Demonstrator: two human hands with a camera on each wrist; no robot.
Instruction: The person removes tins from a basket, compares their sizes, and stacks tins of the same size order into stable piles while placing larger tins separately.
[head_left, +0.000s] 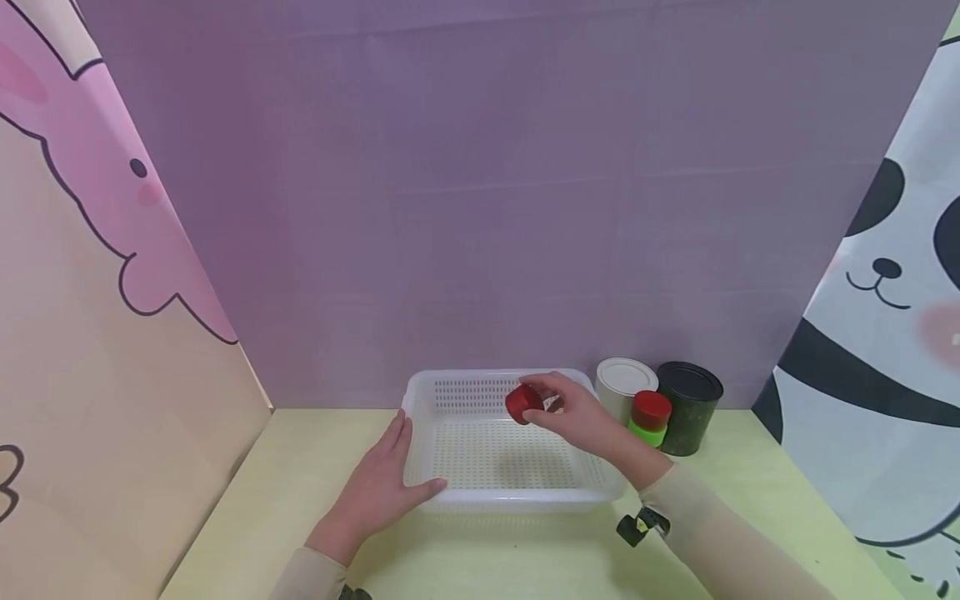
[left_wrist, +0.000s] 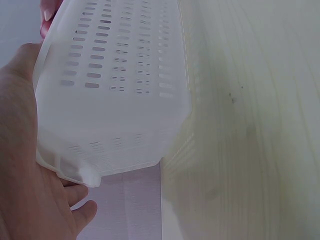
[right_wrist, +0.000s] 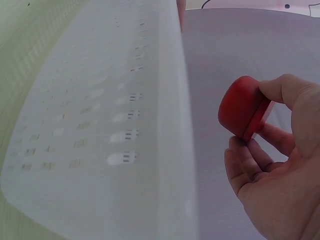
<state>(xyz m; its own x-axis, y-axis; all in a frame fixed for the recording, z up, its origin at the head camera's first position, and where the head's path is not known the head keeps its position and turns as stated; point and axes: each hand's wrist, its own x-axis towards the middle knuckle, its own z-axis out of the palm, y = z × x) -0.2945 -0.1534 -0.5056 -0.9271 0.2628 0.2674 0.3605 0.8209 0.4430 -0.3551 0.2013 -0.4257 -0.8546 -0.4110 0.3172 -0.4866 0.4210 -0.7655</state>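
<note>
A small red cup-shaped piece (right_wrist: 241, 106) with a wider flat rim is pinched between the thumb and fingers of my right hand (head_left: 577, 415). It hangs above the back right part of a white slotted plastic basket (head_left: 517, 497), on its side with the rim towards my palm. The basket's visible floor is bare. My left hand (head_left: 381, 486) rests at the front left corner of the basket, fingers stretched along the left rim and thumb lying over the front rim. In the left wrist view, its fingertips (left_wrist: 84, 212) show beyond the basket's end.
Right of the basket stand a white-lidded can (head_left: 626, 378), a dark can (head_left: 692, 414) with a black lid, and a green jar with a red lid (head_left: 651, 408). My right forearm passes close in front of the jar. A purple backdrop (head_left: 450, 208) rises behind the pale table (head_left: 517, 558).
</note>
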